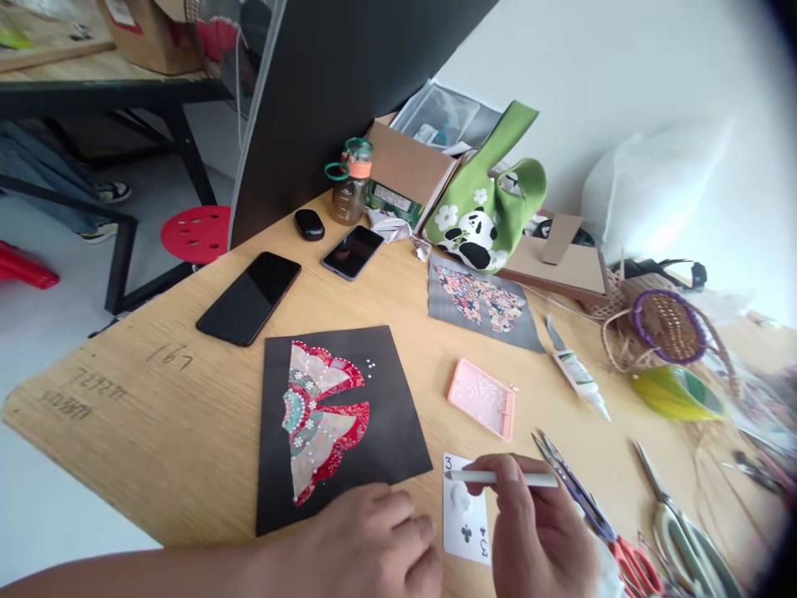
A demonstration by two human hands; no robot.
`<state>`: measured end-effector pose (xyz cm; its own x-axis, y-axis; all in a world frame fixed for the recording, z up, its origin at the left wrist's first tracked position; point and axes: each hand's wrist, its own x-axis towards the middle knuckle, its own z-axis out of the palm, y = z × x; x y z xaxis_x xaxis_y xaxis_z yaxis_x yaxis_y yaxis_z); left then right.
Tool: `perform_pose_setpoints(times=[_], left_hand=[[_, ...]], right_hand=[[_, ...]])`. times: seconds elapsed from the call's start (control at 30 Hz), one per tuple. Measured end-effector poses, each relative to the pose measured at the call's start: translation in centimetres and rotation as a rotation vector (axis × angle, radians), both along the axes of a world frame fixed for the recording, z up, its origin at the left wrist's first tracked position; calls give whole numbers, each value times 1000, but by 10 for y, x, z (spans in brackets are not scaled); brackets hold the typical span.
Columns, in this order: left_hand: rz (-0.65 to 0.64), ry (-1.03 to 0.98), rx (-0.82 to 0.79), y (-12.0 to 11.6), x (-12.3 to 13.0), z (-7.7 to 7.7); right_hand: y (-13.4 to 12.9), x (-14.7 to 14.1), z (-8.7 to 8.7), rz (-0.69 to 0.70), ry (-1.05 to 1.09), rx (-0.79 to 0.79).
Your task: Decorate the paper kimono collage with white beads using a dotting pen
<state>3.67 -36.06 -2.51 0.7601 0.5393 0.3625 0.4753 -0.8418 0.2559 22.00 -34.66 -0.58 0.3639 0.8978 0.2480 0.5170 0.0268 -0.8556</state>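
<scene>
My right hand (541, 523) pinches a slim white pencil (540, 479) between thumb and fingers, its tip pointing left over a three-of-clubs playing card (454, 531). A white blob (461, 500), which looks like glue, sits on that card. My left hand (379, 540) lies palm down with curled fingers at the near edge of a black sheet (398, 415); its palm is hidden. On the sheet is a fan-shaped red, cream and green patterned fabric piece (311, 415) dotted with small white beads. A pink tray (479, 399) of tiny beads stands beyond the card.
Purple-and-red scissors (585, 507) and pale green scissors (678, 523) lie at right, a glue bottle (579, 374) beyond them. Two phones (249, 297), a drink bottle (352, 187), a green panda bag (479, 208) and a grey sheet with floral fabric (523, 328) are farther back.
</scene>
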Motion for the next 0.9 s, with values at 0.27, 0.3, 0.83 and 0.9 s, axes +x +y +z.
perform_pose_setpoints(times=[0.27,0.3,0.83,0.9], left_hand=[[366,-131,44,23,-57,4],[389,-144,42,26,-59,2],[536,-122,31,23,-61,-21],[540,-102,28,24,-61,-21]], right_hand=[[44,-76,-6,102,-15,-54],[48,-83,-10,109,-39,-71],[68,-103,-33,128,-304,-29],[68,-103,-34,135,-305,-39]])
